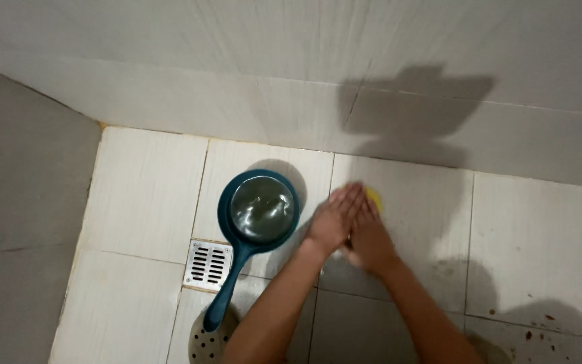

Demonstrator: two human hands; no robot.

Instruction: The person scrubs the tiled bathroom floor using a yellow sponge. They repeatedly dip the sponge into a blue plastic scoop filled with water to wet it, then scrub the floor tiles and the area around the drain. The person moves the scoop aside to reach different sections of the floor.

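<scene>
Both hands (351,226) press flat on a yellow sponge (373,197); water-filled dipper (259,210) beside.

Water dipper (259,214) sits on the floor (143,195), drain grate (208,264) beside its handle, both hands (351,226) pressed together just right, wall (237,61) behind.

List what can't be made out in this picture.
- Yellow object, head view: mostly hidden under both hands; kind unclear.
- Left hand and right hand: motion-blurred; grip unclear.
- Perforated round thing: cut off by the bottom edge, crossed by the dipper handle.
</scene>
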